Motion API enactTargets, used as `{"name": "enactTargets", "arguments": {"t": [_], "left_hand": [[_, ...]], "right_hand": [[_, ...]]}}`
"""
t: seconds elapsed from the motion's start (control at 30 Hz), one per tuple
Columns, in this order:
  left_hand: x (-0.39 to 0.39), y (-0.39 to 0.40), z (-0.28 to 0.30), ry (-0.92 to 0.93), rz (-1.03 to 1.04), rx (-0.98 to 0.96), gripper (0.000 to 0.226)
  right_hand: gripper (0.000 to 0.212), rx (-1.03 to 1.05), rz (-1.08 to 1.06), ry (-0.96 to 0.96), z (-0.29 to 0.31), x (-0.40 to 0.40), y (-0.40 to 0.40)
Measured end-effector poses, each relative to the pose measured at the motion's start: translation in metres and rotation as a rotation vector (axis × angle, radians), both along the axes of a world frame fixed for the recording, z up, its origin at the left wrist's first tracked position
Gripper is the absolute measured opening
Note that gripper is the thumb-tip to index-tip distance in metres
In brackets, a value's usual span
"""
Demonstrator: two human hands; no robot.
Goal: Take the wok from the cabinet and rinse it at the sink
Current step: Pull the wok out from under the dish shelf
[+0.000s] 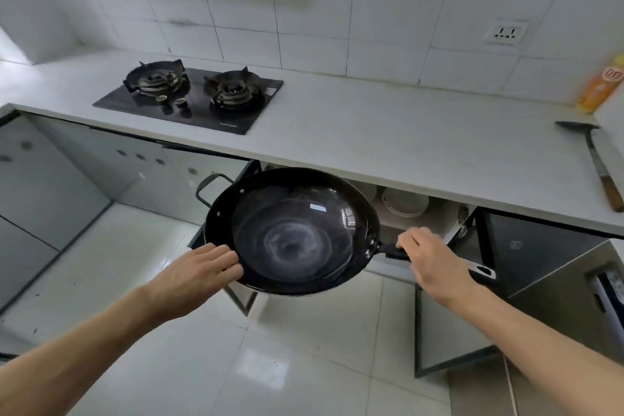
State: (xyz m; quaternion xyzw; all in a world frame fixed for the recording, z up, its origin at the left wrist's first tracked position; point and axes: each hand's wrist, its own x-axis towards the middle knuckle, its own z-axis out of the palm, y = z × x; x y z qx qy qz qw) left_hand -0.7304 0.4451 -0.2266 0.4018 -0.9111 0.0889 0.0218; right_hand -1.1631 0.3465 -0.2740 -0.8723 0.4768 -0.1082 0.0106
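Below the countertop, before the open cabinet | wok held level | right hand clamped on handle, left hand gripping rim | risk: rim grip slips, wok tips.

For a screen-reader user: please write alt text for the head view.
Both hands hold a black wok in front of an open cabinet: left hand on its rim, right hand gripping its handle. Above, a counter carries a gas stove.
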Motion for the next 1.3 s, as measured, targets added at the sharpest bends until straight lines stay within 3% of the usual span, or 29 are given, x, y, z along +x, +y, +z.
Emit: {"name": "enactTargets", "arguments": {"t": [0.2,0.37,0.47,0.77,0.87,1.07,1.3], "left_hand": [[0.035,0.009,0.045,0.013,-0.007,-0.132,0.025],[0.063,0.003,0.050,0.016,-0.033,-0.207,0.032],[0.073,-0.009,0.050,0.014,-0.041,-0.215,0.022],[0.069,-0.066,0.057,0.020,-0.078,-0.212,0.024],[0.058,-0.099,0.059,0.013,-0.102,-0.219,0.020],[0.030,-0.187,0.066,-0.006,-0.118,-0.196,0.034],[0.009,-0.273,0.068,-0.018,-0.089,-0.148,0.034]], "right_hand": [[0.050,-0.115,0.031,-0.042,0.050,0.037,-0.002],[0.047,-0.169,0.043,-0.064,0.076,0.060,0.003],[0.047,-0.178,0.026,-0.056,0.084,0.066,0.002],[0.043,-0.181,-0.072,0.005,0.095,0.059,-0.025],[0.044,-0.182,-0.109,0.007,0.090,0.050,-0.048],[0.041,-0.178,-0.130,-0.043,0.079,0.024,-0.129],[0.052,-0.117,-0.129,-0.027,0.068,0.010,-0.222]]}}
